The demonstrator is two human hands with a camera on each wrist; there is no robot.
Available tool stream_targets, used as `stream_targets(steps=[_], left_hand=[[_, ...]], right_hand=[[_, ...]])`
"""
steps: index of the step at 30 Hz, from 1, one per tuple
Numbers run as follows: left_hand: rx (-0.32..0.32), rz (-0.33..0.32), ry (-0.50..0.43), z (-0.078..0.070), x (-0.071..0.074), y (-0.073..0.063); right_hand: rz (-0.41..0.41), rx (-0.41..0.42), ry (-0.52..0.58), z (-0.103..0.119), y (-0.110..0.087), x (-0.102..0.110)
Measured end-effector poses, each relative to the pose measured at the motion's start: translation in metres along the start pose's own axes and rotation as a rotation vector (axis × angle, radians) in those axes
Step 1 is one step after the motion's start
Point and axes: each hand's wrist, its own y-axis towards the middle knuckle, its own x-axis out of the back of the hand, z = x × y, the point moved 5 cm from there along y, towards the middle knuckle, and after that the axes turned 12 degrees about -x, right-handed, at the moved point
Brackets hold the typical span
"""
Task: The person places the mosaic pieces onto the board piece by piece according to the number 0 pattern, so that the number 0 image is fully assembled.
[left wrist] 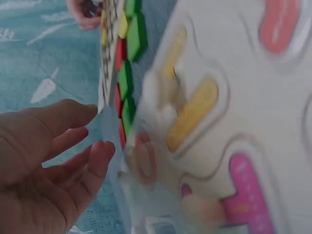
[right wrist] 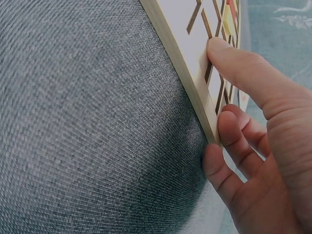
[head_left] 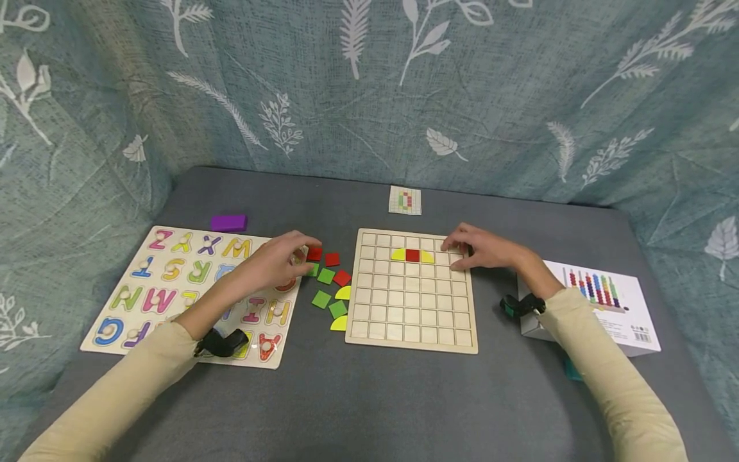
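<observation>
A wooden grid board [head_left: 410,314] lies on the table. Near its top, a red square tile [head_left: 412,255] sits between two yellow rounded tiles [head_left: 398,255]. My right hand [head_left: 487,249] rests at the board's upper right edge. In the right wrist view its thumb [right wrist: 222,48] touches the grid, and the other fingers lie along the edge. To the left of the board are loose green tiles [head_left: 321,299], red tiles [head_left: 331,259] and yellow tiles [head_left: 339,323]. My left hand [head_left: 277,260] hovers beside them, thumb and fingers apart, with nothing visible between them in the left wrist view [left wrist: 58,156].
A letter puzzle board [head_left: 144,244] lies under the left forearm. Behind it is a purple block [head_left: 228,223]. A small pattern card [head_left: 405,200] lies beyond the grid board. At right, a white box [head_left: 629,301] sits partly behind the right forearm. A patterned curtain [head_left: 346,115] surrounds the table.
</observation>
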Motion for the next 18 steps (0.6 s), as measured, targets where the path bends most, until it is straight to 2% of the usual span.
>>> stream_targets(steps=[9,18], left_hand=[[-0.047,0.084,0.081,0.007,-0.003,0.021],[-0.133,0.052,0.198,0.006,-0.002,0.035]], right_hand=[[0.007,0.003,0.002,0.000,0.000,-0.001],[0.004,-0.012,0.002,-0.001,0.000,0.000]])
